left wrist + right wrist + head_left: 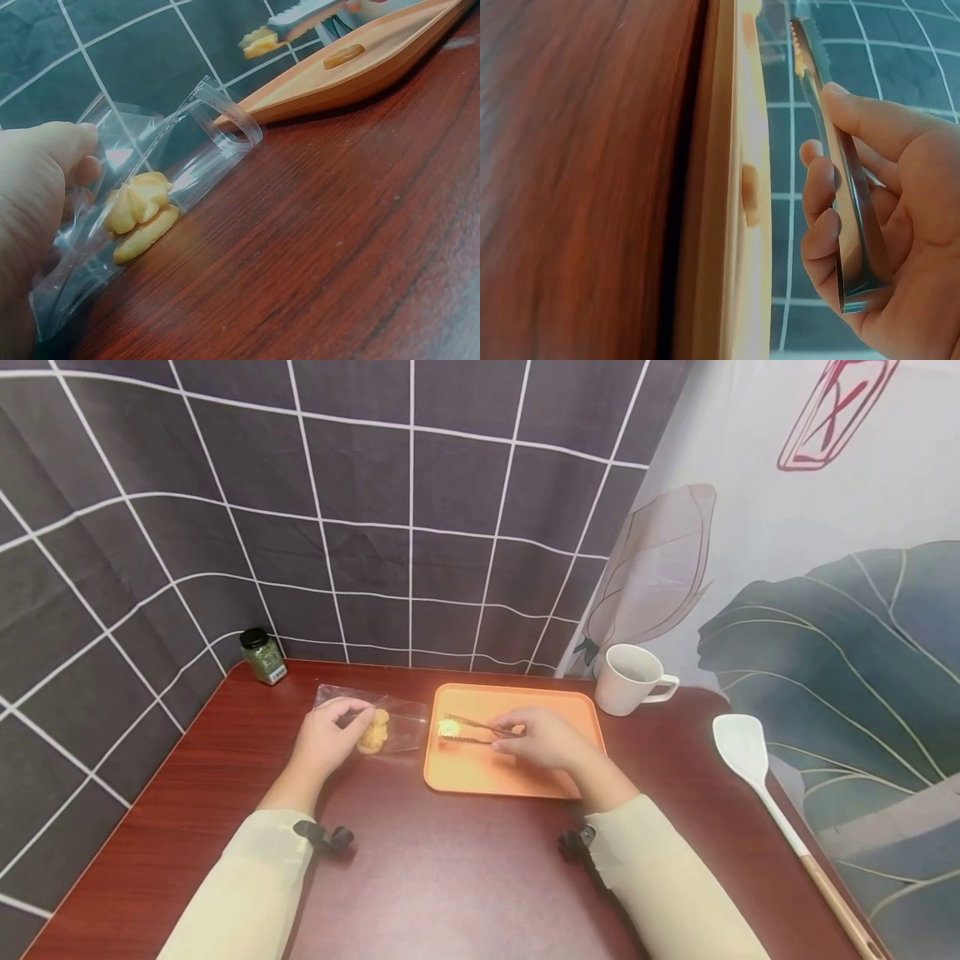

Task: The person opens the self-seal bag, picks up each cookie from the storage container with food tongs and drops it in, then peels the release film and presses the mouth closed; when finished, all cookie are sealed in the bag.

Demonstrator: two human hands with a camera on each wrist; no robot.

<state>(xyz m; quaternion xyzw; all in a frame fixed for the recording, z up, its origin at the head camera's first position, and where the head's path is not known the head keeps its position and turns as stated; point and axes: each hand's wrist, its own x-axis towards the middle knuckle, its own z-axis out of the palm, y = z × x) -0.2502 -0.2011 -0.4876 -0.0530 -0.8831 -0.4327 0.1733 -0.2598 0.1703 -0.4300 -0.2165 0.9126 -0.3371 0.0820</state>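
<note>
My left hand pinches the edge of a clear plastic bag that lies on the table with its mouth toward the tray. Inside the bag are pale yellow cookies, at least one with a ridged swirl shape. Over the orange tray, my right hand grips metal tongs with toothed tips. Between those tips is another swirl cookie, raised above the tray. One more cookie lies on the tray's surface, under the tongs.
A beige mug stands just beyond the tray's right back corner. Farther right lies a white spatula with a wooden handle. A green jar with a black lid is at the back left, near the dark grid curtain.
</note>
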